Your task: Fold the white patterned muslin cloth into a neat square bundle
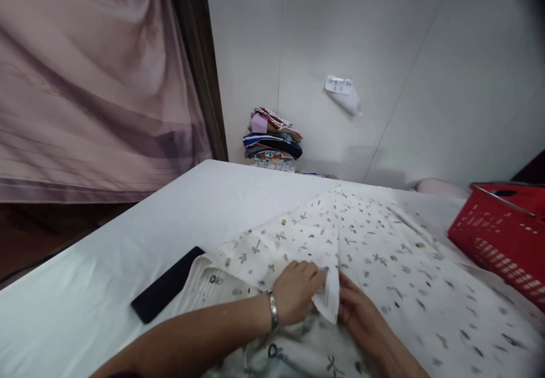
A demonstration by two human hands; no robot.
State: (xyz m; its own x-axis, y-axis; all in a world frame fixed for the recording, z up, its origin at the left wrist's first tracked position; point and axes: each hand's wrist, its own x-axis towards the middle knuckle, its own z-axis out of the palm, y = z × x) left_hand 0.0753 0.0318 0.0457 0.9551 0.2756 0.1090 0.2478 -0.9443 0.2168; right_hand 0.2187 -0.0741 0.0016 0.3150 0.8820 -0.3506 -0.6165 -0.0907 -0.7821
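A white cloth with small grey and olive prints [374, 242] lies spread over the white-covered table [128, 253]. My left hand [296, 290], with a silver bracelet on the wrist, pinches a folded edge of this cloth near the table's front. My right hand [360, 310] grips the same fold from the other side, and the two hands meet at a raised crease that runs away from me. A second printed piece of fabric [298, 355] lies bunched under my forearms.
A black phone [168, 290] lies flat on the table left of the cloth. A red plastic basket [502, 236] stands at the right edge. A stack of folded clothes [272, 139] sits against the white wall at the back. A pink curtain [85, 83] hangs at the left.
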